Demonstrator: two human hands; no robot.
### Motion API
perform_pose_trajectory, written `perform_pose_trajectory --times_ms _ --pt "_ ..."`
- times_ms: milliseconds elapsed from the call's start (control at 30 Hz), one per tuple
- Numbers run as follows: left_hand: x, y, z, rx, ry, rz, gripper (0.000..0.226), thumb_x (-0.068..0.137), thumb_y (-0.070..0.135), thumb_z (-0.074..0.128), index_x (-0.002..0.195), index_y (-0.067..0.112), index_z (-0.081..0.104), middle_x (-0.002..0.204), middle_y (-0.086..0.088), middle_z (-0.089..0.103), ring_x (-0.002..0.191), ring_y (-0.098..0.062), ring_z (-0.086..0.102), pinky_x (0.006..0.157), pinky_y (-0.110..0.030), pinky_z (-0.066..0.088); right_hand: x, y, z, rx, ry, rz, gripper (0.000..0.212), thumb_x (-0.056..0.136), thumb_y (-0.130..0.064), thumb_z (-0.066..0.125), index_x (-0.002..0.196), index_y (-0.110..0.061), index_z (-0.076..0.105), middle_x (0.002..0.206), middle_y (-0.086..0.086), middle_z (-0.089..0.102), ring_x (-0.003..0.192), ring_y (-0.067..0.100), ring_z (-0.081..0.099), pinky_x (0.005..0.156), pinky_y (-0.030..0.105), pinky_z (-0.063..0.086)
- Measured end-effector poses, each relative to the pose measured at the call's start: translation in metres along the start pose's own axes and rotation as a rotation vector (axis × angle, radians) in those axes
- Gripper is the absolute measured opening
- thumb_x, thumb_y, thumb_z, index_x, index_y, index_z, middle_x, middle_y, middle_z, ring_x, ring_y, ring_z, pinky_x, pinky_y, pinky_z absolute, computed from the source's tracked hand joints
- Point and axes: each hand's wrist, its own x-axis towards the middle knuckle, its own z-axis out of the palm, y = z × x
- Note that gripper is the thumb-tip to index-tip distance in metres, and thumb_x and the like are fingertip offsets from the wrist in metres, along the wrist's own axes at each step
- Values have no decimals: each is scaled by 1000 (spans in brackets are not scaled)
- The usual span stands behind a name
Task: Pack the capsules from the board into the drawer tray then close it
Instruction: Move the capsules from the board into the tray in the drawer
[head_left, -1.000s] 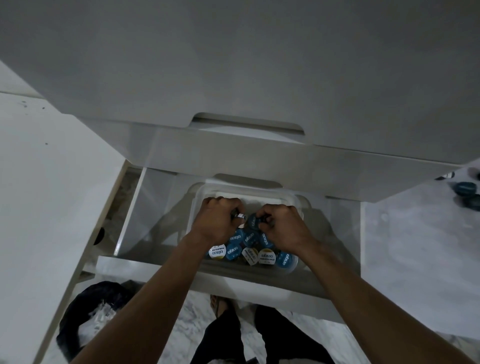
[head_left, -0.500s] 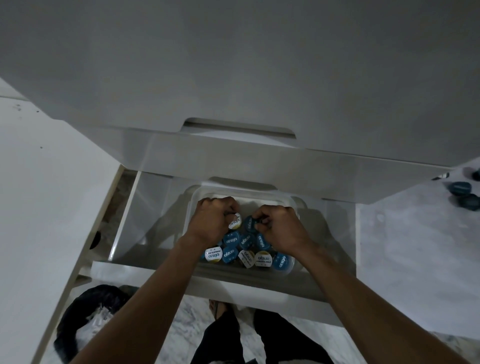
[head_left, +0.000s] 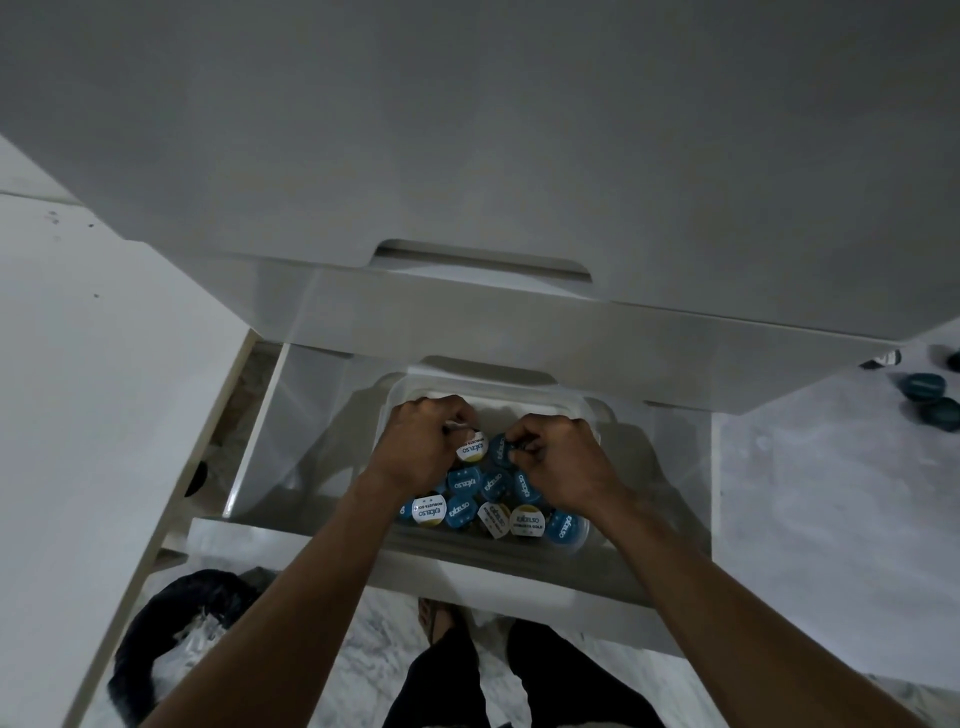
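Observation:
The lower white drawer (head_left: 311, 540) stands pulled out below me. A clear plastic tray (head_left: 498, 387) sits in it, holding several blue and white capsules (head_left: 470, 483). Both my hands are inside the tray, knuckles up and fingers curled. My left hand (head_left: 418, 449) grips a white-lidded capsule (head_left: 471, 448) at its fingertips. My right hand (head_left: 558, 465) grips a blue capsule (head_left: 500, 448) right beside it. What lies under the palms is hidden.
The drawer above (head_left: 483, 260) juts out over the tray's back. The white cabinet side (head_left: 78, 415) runs along the left. A dark bin with a white bag (head_left: 171, 639) stands on the floor at lower left. Loose blue capsules (head_left: 927, 397) lie on the floor at right.
Both hands stayed curled in the tray. The white-lidded capsule now shows more plainly at the left fingertips, and the view shifted slightly.

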Motion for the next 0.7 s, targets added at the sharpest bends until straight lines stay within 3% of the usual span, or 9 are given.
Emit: perform_pose_trajectory --times_ms 167,233,300,433,600,700 --pt "-7 0 -13 -30 58 -50 16 90 21 67 106 18 70 106 3 72 95 -10 64 83 -20 46 -4 -3 -7 -30 39 -43 21 86 -12 68 106 -19 70 101 -2 71 86 2 61 83 22 53" --pt "-10 1 -20 -43 83 -73 19 90 25 66 108 18 69 111 2 71 102 -10 64 88 -23 47 -7 -5 -11 -38 60 -52 20 86 -13 67 105 -19 70 101 -2 71 88 5 63 81 23 52" --pt "-14 3 -29 -50 116 -79 20 91 25 66 109 17 69 112 1 70 106 -12 63 91 -26 48 -10 -7 -15 -38 70 -66 19 86 -15 67 105 -19 69 101 -3 71 92 9 64 79 21 50" --pt "-23 8 -42 -57 193 -58 20 90 27 66 107 15 69 107 4 70 100 -6 62 88 -22 46 -17 -11 -21 11 116 -73 20 87 -16 67 106 -20 69 104 -9 69 89 4 65 70 4 41" --pt "-41 10 -54 -79 251 -29 19 88 29 69 103 18 70 99 7 71 94 -4 63 84 -26 51 -37 -23 -23 76 169 -70 21 86 -20 70 106 -23 69 105 -10 68 85 0 65 75 17 51" --pt "-54 14 -58 -124 248 -8 18 87 29 70 102 19 71 98 8 71 95 -5 65 83 -27 53 -56 -33 -21 103 249 -71 19 85 -20 72 105 -22 70 99 -12 67 78 -8 63 67 4 45"
